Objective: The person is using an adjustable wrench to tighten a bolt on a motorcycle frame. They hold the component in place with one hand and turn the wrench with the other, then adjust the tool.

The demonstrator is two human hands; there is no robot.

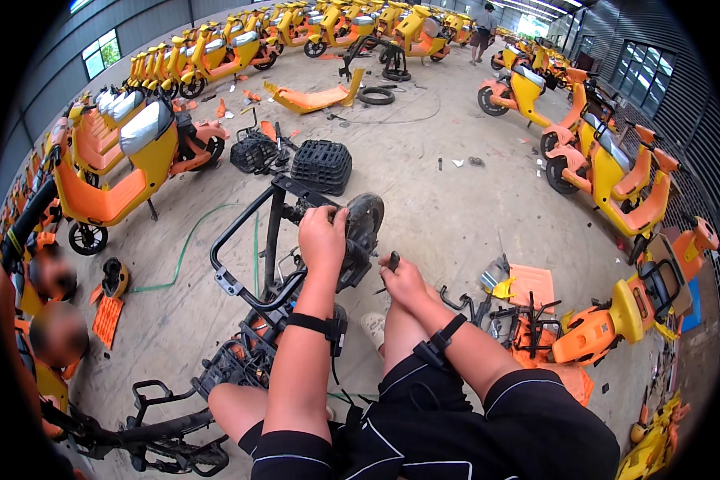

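Note:
A stripped black scooter frame [276, 240] lies in front of me, with bent tubes, exposed wiring and a black wheel [366, 220] at its far end. My left hand [322, 236] is over the frame beside that wheel, its fingers curled together; what they grip is hidden. To its right, my right hand [406, 282] is closed around a dark-handled screwdriver [393, 261], whose thin shaft comes out below the fist. The screwdriver is apart from the frame. Both forearms wear black straps with small devices.
Black baskets [322, 166] sit beyond the frame. Orange panels [531, 286] and metal brackets lie at the right. A yellow-orange scooter [148, 164] stands left, amid long rows of others. A green cord [176, 268] crosses the floor. Far off stands a person [482, 36].

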